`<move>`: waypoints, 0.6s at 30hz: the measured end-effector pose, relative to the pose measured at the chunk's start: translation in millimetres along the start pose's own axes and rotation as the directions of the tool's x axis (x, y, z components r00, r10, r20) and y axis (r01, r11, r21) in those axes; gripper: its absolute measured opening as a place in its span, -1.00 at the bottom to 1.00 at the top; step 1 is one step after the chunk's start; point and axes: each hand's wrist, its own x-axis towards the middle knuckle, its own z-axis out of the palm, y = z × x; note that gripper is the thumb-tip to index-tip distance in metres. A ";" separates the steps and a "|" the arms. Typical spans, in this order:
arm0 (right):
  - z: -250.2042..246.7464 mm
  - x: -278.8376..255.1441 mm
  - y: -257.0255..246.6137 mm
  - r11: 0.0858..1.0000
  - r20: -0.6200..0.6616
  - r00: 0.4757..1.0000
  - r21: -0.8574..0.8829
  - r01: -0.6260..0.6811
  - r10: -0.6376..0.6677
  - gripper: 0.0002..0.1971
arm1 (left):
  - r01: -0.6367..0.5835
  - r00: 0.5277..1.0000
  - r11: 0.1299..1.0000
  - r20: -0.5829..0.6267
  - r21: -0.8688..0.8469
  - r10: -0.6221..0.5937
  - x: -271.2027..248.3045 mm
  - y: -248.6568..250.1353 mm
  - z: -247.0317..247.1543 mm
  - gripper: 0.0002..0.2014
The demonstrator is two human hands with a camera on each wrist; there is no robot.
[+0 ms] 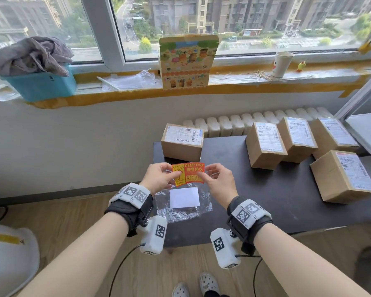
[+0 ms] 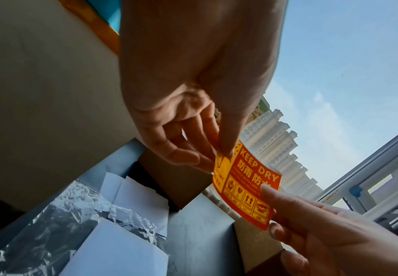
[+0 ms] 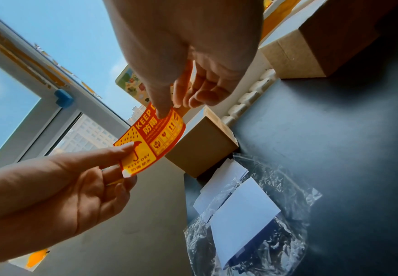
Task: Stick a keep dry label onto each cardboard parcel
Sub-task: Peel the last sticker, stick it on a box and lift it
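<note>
An orange and yellow keep dry label (image 1: 188,173) (image 2: 247,188) (image 3: 151,138) is held in the air above the dark table's left edge. My left hand (image 1: 161,176) pinches its yellow end between thumb and fingers, and my right hand (image 1: 217,180) pinches its orange end. Just beyond the label stands one cardboard parcel (image 1: 182,142) (image 3: 201,147) with a white shipping label on top. Several more parcels (image 1: 265,145) sit in a group at the table's right. Below the hands lies a clear plastic bag (image 1: 183,202) (image 3: 252,222) with white sheets in it.
The dark table (image 1: 276,189) stands against a white radiator (image 1: 244,121) under the window. On the sill are a blue basket of cloth (image 1: 39,82), a colourful printed carton (image 1: 187,61) and a paper cup (image 1: 282,64). A white object (image 1: 7,254) sits on the wood floor at left.
</note>
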 end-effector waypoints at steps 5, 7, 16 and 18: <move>7.2 15.4 8.6 0.995 0.033 0.999 0.091 -0.038 0.035 -0.93 | -0.027 1.000 0.999 0.013 0.045 0.027 10.9 -4.8 -3.8 -0.93; 10.6 22.8 12.6 0.994 0.032 0.999 0.099 -0.042 0.039 -0.94 | -0.051 0.998 0.996 -0.018 0.071 0.052 17.9 -7.3 -5.1 -0.94; 37.0 61.5 30.0 0.999 0.028 0.999 0.042 -0.031 0.030 -0.95 | -0.146 0.968 0.981 -0.188 0.130 0.169 64.5 -31.3 -9.6 -0.82; 42.2 70.6 36.8 1.000 0.007 1.000 0.007 -0.029 0.029 -0.96 | -0.131 0.964 0.980 -0.210 0.150 0.161 76.0 -37.1 -9.3 -0.79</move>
